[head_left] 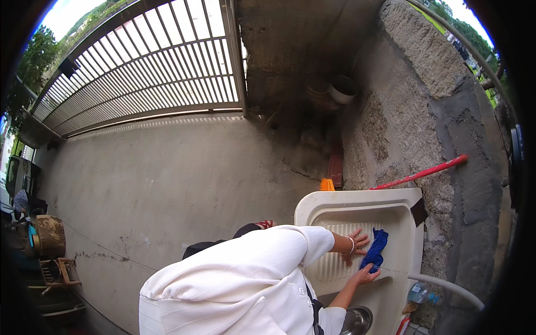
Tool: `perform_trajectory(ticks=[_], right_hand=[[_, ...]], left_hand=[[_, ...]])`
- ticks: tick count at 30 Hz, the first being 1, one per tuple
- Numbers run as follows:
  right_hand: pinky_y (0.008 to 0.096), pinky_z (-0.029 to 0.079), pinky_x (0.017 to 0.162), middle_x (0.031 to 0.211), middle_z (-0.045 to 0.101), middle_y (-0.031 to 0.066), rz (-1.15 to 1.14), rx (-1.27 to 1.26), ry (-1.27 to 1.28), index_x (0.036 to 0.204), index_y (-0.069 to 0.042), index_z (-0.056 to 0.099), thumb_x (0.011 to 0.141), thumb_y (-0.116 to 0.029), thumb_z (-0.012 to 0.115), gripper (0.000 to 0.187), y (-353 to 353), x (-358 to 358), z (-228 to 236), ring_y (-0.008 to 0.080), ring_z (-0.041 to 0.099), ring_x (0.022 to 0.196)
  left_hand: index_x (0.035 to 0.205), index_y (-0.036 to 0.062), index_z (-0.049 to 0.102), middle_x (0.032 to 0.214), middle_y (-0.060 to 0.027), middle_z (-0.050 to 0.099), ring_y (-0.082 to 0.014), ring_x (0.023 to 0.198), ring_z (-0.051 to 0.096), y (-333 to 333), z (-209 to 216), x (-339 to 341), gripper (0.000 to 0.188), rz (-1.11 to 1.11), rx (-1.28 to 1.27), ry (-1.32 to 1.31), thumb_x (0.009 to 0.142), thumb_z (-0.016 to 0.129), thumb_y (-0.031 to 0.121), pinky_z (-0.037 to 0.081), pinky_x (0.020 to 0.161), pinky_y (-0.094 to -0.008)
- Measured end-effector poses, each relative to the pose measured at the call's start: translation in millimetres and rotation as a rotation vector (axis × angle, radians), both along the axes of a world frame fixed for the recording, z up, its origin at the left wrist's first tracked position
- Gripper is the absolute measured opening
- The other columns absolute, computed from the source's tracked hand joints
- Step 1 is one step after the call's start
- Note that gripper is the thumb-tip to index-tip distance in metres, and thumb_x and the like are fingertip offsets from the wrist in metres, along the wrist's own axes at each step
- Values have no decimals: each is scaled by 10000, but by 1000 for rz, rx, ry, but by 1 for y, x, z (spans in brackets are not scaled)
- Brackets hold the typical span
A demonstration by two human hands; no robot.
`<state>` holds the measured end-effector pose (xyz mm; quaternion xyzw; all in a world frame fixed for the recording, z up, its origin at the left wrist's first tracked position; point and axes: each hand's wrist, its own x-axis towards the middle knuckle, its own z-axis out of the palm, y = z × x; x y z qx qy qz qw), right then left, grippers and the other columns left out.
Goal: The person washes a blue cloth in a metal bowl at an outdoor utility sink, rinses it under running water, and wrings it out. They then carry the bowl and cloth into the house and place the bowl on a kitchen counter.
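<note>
A wet-looking, bunched blue cloth (376, 249) lies over the ribbed washboard side of a cream laundry sink (414, 234). My right hand (365, 276) grips its near end, fingers closed around the fabric. Beside the cloth, my left hand (355, 247) rests on the washboard (329, 270) with its fingers spread, a light bracelet at the wrist. From the end of a grey pipe (446, 286), what looks like a thin stream of water runs toward the right hand. A metal bowl (358, 320) sits in the lower part of the sink, partly hidden by my sleeve.
A rough stone wall (410, 128) runs along the sink's far side, with a red pole (421, 171) leaning on it. An orange broom head (327, 185) shows behind the sink. A plastic bottle (420, 293) stands by the pipe. A barred gate (151, 61) closes the concrete yard.
</note>
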<state>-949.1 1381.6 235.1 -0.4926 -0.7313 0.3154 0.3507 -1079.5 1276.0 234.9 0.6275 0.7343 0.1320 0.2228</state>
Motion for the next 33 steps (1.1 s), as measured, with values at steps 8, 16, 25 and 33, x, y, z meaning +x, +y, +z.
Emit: perform_trajectory(ticks=[8,16,25,33], right_hand=[[388,424,841,1126,516,249,40,64,93,1181,55,444,771,-197,581,501,8,1,-13,327,531,959],[387,431,837,1138,504,251,32,39,43,1190,68,428,791,-201,592,509,15,2,-24,320,531,965],[400,409,846,1098,520,266,45,71,87,1180,75,437,798,-236,584,514,20,6,-29,347,528,946],[370,443,824,1095,516,182,-32,-202,370,1179,52,444,775,-142,630,485,13,0,-9,262,523,940]], left_hand=[[1389,245,270,1470,-181,30,-330,1359,-63,2,-8,0,866,7,38,-3,674,522,663,-110,1000,-615],[1378,251,296,1467,-186,54,-332,1360,-41,1,-16,-1,856,12,74,24,668,527,670,-96,1003,-617],[1372,256,308,1468,-177,68,-323,1363,-32,4,-18,1,858,26,67,26,656,544,665,-89,1009,-611],[1373,248,309,1469,-178,58,-320,1363,-34,2,-14,2,859,24,66,-8,656,553,653,-91,1013,-608]])
